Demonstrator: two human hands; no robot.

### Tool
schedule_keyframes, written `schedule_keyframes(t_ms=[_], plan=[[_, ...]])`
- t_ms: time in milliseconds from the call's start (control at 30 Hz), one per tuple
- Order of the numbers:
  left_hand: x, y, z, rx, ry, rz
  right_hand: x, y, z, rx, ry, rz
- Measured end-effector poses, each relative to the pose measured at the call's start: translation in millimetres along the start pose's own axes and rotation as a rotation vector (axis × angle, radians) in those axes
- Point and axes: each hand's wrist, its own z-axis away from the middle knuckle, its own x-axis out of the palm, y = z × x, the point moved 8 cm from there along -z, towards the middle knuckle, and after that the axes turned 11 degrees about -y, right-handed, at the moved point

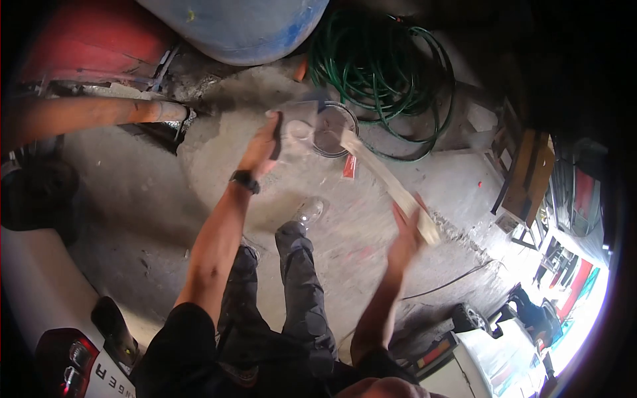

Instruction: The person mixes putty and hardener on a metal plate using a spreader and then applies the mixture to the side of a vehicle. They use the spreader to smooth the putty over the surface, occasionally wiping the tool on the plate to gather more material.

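Observation:
My left hand [264, 147], with a dark watch on its wrist, is closed on the edge of a flat greyish board [298, 129] with a pale round patch of material on it. The board is held right beside an open round can [328, 136], overlapping its left side in this view. A long pale wooden stick [385, 176] is gripped in my right hand [406, 233], which is slightly blurred. The stick slants up and left, its far end over the mouth of the can. Just below the can lies a small red and white tube [350, 166] on the concrete floor.
A coiled green hose [391, 79] lies behind the can, below a blue-grey drum [245, 30]. An orange pipe-like part [99, 118] and a red panel [99, 40] are at left. Vehicles [53, 285] flank me, and a cable [458, 278] crosses the floor at right.

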Motion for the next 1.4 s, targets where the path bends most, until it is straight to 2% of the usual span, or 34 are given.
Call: schedule_keyframes(t_ms=[33, 67, 100, 133, 167, 200, 233, 300, 333, 367, 400, 467, 533, 633, 667, 733, 800, 900, 933, 967, 1000, 1033, 1067, 1133, 1167, 1233, 1300, 1400], plan=[[-1.2, 11.0, 13.0, -0.015, 0.066, -0.058, 19.7, 47.5, -31.3, -0.015, -0.140, -0.095], [-22.9, 5.5, 24.8, -0.043, 0.098, 0.011, 45.1, 88.3, -59.7, 0.064, -0.244, -0.012], [-47.2, 2.3, 35.9, 0.011, 0.139, 0.033, 65.8, 129.4, -75.9, -0.119, -0.291, 0.476], [-27.1, 11.7, 56.2, -0.051, 0.117, 0.088, 89.4, 171.1, -79.9, -0.300, -0.326, 0.964], [-29.8, 17.2, 75.1, -0.085, 0.025, 0.061, 95.2, 194.5, -81.9, -0.284, -0.303, 0.916], [-41.0, 18.9, 92.7, -0.056, 0.152, 0.005, 101.1, 217.4, -83.6, -0.269, -0.280, 0.867], [-50.4, 16.1, 112.1, -0.052, 0.296, 0.056, 94.4, 270.8, -100.5, -0.380, -0.275, 1.126], [-58.1, 18.2, 147.3, -0.061, 0.373, 0.027, 80.3, 377.0, -129.7, -0.642, -0.143, 1.653], [-62.1, 19.5, 164.4, -0.067, 0.400, 0.006, 62.1, 404.2, -160.8, -0.322, -0.183, 0.869], [-63.2, 18.9, 181.3, -0.069, 0.470, 0.030, 42.1, 434.6, -180.9, -0.210, -0.005, 0.003], [-64.4, 18.2, 197.2, -0.065, 0.537, 0.055, 33.3, 453.3, -198.0, -0.048, 0.051, 0.085], [-81.8, 5.2, 228.4, -0.049, 0.489, 0.126, 53.9, 401.7, -193.1, -0.024, 0.132, 0.806], [-82.7, -9.8, 248.5, -0.052, 0.583, 0.129, 76.1, 368.0, -165.0, -0.137, 0.114, 1.299], [-64.8, -26.9, 261.8, -0.073, 0.563, 0.219, 70.8, 354.4, -139.1, 0.022, -0.040, 0.973], [-54.5, -26.4, 261.0, -0.068, 0.540, 0.232, 78.3, 332.1, -116.9, 0.093, -0.120, 0.912], [-35.2, -20.8, 259.7, -0.057, 0.489, 0.253, 70.6, 308.8, -60.7, 0.369, -0.114, 0.563], [-14.5, -12.4, 258.9, -0.067, 0.422, 0.325, 40.7, 323.3, 3.2, 0.558, -0.084, 0.253], [25.4, 10.3, 259.8, -0.099, 0.378, 0.380, -12.9, 340.7, 109.1, 0.845, -0.031, -0.367], [41.0, 20.0, 259.9, -0.108, 0.268, 0.367, -9.2, 275.6, 110.9, 0.350, -0.403, 0.121], [51.0, 24.6, 259.4, -0.107, 0.113, 0.398, -11.3, 203.1, 136.1, -0.236, -0.443, 0.598], [66.1, 35.5, 265.4, -0.099, -0.036, 0.416, -22.0, 186.8, 150.0, -0.169, -0.587, 0.856], [79.1, 50.0, 275.4, -0.098, 0.043, 0.369, -42.1, 181.0, 150.9, 0.195, -0.417, 0.103], [91.5, 68.3, 281.7, -0.082, 0.120, 0.321, -29.3, 186.8, 158.6, 0.574, -0.258, -0.644], [108.6, 99.7, 305.0, -0.005, 0.230, 0.199, -18.3, 134.2, 143.0, 0.340, -0.387, -0.660], [109.7, 107.5, 309.6, 0.019, 0.193, 0.193, -8.3, 101.1, 135.9, 0.304, -0.448, -0.632], [137.8, 139.6, 342.3, 0.078, 0.153, 0.156, 36.9, -24.8, 156.7, 0.234, -0.492, -0.596], [176.7, 174.5, 376.5, 0.129, 0.148, 0.201, 75.1, -106.3, 187.7, 0.155, -0.525, -0.533], [191.9, 201.1, 424.3, 0.157, 0.159, 0.209, 119.4, -166.2, 234.6, -0.015, -0.629, -0.527]])
